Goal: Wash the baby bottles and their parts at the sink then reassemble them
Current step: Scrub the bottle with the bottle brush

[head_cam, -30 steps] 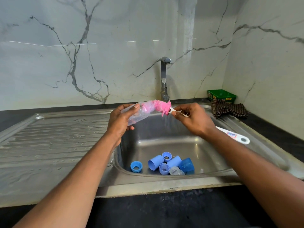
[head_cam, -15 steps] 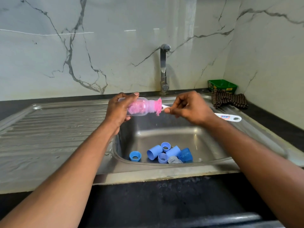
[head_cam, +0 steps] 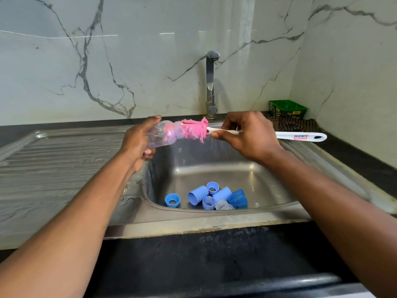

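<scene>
1. We see the left hand (head_cam: 137, 143) grasping a clear baby bottle (head_cam: 163, 134) at its base end, fingers curled round it, thumb on top. The bottle lies nearly level above the back-left part of the sink basin (head_cam: 214, 168), mouth toward the right.
2. We see the right hand (head_cam: 249, 134) pinching the white handle of the bottle brush (head_cam: 193, 131) between thumb and fingers. The pink brush head sits partly inside the bottle mouth and partly outside; the handle end projects past the hand over the right rim of the sink.
3. On the basin floor, near its front edge, we count a cluster of blue parts (head_cam: 206, 196): two light blue tubular caps lying on their sides, three rings, a darker translucent blue cap at the right, and a clear teat (head_cam: 223, 205) touching them. One ring lies slightly apart at the left.
4. The tap (head_cam: 211, 82) stands at the back edge of the sink.
5. At the back-right corner of the bench (head_cam: 193, 254) we see a green tub (head_cam: 287, 107) with a checked cloth (head_cam: 294, 124) just beside it.
</scene>
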